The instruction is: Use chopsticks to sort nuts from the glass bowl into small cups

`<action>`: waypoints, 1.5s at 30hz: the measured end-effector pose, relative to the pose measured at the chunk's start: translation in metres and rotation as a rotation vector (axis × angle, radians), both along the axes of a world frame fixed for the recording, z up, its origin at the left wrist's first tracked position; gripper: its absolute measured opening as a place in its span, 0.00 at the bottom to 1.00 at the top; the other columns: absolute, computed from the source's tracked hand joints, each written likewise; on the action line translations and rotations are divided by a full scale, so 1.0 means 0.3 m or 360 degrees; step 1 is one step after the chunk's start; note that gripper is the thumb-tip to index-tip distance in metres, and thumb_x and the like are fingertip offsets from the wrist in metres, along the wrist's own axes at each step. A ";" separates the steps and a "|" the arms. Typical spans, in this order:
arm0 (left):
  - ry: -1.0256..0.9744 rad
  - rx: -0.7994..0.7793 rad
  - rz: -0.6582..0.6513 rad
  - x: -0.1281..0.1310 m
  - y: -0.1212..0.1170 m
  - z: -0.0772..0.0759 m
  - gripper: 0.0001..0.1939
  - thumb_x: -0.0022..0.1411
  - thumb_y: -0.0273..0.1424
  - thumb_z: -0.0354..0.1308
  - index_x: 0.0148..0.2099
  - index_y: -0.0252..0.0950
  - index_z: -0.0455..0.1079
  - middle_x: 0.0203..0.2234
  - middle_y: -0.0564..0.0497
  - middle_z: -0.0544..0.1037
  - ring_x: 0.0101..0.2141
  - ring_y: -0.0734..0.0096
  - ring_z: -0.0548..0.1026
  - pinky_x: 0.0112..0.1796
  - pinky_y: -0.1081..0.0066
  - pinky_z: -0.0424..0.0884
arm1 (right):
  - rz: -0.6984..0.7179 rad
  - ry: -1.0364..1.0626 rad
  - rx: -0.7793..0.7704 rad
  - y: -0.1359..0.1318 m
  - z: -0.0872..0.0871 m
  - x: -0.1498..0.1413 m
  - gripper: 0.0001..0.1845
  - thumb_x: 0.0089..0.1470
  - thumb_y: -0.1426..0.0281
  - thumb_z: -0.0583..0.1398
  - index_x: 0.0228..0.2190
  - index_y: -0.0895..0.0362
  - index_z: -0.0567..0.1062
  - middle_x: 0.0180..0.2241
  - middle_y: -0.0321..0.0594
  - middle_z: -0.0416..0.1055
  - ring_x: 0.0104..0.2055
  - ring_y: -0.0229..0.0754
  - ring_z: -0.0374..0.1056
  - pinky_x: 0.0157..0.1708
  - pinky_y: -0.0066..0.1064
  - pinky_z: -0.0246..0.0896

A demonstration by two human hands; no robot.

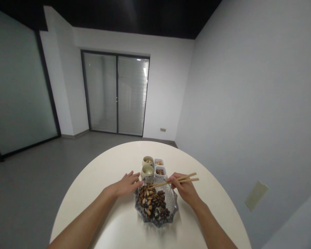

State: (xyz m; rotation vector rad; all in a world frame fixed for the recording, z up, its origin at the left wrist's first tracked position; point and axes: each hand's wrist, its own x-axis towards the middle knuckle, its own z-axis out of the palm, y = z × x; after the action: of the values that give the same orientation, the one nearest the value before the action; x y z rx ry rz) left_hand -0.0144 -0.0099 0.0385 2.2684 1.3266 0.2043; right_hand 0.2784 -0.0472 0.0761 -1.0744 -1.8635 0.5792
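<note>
A glass bowl (172, 207) of mixed nuts and dark seeds (152, 204) sits on the round white table (212, 204) in front of me. My right hand (184, 188) is closed round a pair of wooden chopsticks (180, 180), whose tips reach left over the seeds. My left hand (126, 184) rests flat by the bowl's far left rim, fingers stretched out, holding nothing.
Just beyond the bowl stand two round cups (147, 170) and two small square white dishes (160, 171) with a few nuts in them. Past the table are grey floor, a white wall on the right and glass sliding doors (116, 93) at the back.
</note>
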 end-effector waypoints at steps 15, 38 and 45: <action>0.0014 0.0011 -0.0021 0.003 -0.006 0.010 0.34 0.67 0.58 0.32 0.57 0.43 0.65 0.66 0.49 0.48 0.64 0.47 0.38 0.59 0.46 0.36 | -0.0024 0.0137 0.0004 -0.009 0.020 0.009 0.23 0.60 0.55 0.53 0.26 0.56 0.78 0.17 0.36 0.69 0.21 0.38 0.66 0.23 0.27 0.60; 0.0010 0.0009 -0.0008 0.009 -0.004 0.011 0.33 0.67 0.58 0.33 0.56 0.43 0.66 0.66 0.50 0.48 0.64 0.48 0.38 0.59 0.47 0.36 | -0.0402 0.0179 0.0231 0.034 0.005 0.071 0.26 0.60 0.54 0.53 0.18 0.55 0.73 0.20 0.38 0.71 0.25 0.42 0.68 0.28 0.30 0.62; 0.0018 0.0019 0.0012 0.013 -0.010 0.018 0.33 0.67 0.57 0.33 0.55 0.43 0.66 0.66 0.50 0.47 0.64 0.47 0.38 0.59 0.46 0.37 | -0.0372 0.0159 0.0207 0.037 0.009 0.074 0.25 0.60 0.54 0.53 0.19 0.55 0.73 0.21 0.38 0.72 0.26 0.43 0.69 0.29 0.31 0.63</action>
State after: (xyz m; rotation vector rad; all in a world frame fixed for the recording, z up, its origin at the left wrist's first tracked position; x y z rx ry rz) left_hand -0.0106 -0.0128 0.0438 2.2782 1.3431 0.2031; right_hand 0.3004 -0.0361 0.0788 -1.1361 -1.6373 0.3641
